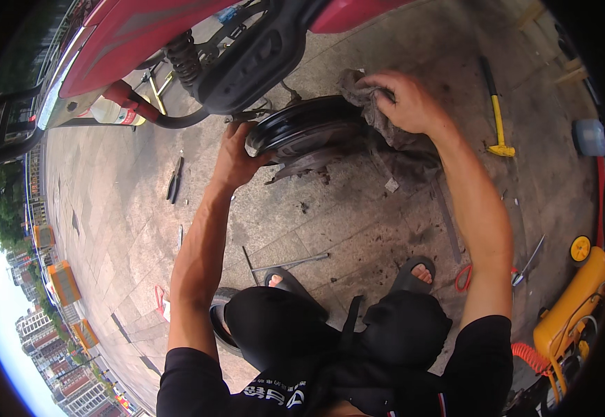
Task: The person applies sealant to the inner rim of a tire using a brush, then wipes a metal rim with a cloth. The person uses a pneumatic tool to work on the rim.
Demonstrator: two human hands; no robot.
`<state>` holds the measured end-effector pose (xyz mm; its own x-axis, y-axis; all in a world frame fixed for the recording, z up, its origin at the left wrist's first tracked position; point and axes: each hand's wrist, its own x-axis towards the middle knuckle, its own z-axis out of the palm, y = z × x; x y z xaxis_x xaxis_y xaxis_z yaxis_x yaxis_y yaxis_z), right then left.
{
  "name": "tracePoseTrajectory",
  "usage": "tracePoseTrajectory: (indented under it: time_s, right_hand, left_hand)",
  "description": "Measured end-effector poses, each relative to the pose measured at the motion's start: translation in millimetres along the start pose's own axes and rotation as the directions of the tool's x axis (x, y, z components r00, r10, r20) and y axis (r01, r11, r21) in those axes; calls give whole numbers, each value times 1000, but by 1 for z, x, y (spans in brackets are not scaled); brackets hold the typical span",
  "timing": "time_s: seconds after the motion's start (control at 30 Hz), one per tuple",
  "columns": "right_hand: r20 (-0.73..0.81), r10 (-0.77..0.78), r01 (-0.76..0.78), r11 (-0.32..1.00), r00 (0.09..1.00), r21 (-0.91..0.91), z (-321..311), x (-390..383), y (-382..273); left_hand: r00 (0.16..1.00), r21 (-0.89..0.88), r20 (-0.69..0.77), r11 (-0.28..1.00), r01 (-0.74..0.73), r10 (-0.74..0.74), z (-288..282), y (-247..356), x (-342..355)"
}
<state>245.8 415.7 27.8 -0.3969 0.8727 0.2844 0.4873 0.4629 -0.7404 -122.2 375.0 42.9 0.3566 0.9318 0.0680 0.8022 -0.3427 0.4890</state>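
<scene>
A black wheel rim [309, 128] without a tyre is held up in front of me, beneath the rear of a red scooter [132, 45]. My left hand [238, 154] grips the rim's left edge, thumb on the near side. At the rim's right end, my right hand [408, 104] clutches a grimy grey rag [379, 119], its fingers bent into the cloth. Some of that rag hangs below the hand. A darker piece of cloth [413, 165] lies just under it, and whether it joins the rag I cannot tell.
Pliers [175, 181] lie on the paving at left, a yellow-headed hammer [495, 111] at right. Thin metal bars [292, 263] rest before my feet. A tyre [225, 332] sits beside my left leg. At far right stand a yellow air compressor [572, 299] and a blue container [589, 137].
</scene>
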Motion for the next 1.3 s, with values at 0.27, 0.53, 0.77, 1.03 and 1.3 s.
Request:
tracePoseTrajectory:
  time_s: [0.27, 0.53, 0.77, 1.03, 1.3]
  right_hand:
    - [-16, 68, -63, 979, 998, 191, 30, -24, 7]
    - [-162, 501, -416, 827, 850, 377, 25, -91, 39]
    - [-118, 233, -206, 957, 965, 204, -20, -73, 1]
    - [329, 24, 9, 995, 944, -98, 1, 18, -45]
    - [327, 508, -253, 772, 797, -583, -49, -40, 15]
  left_hand:
    - [972, 251, 30, 939, -235, 235, 13, 99, 46]
    - [884, 459, 462, 831, -313, 78, 19, 120, 103]
    - [940, 398, 286, 870, -292, 185, 5, 111, 78]
    - [980, 227, 191, 969, -102, 59, 22, 101, 70]
    - [986, 128, 76, 980, -156, 147, 13, 91, 61]
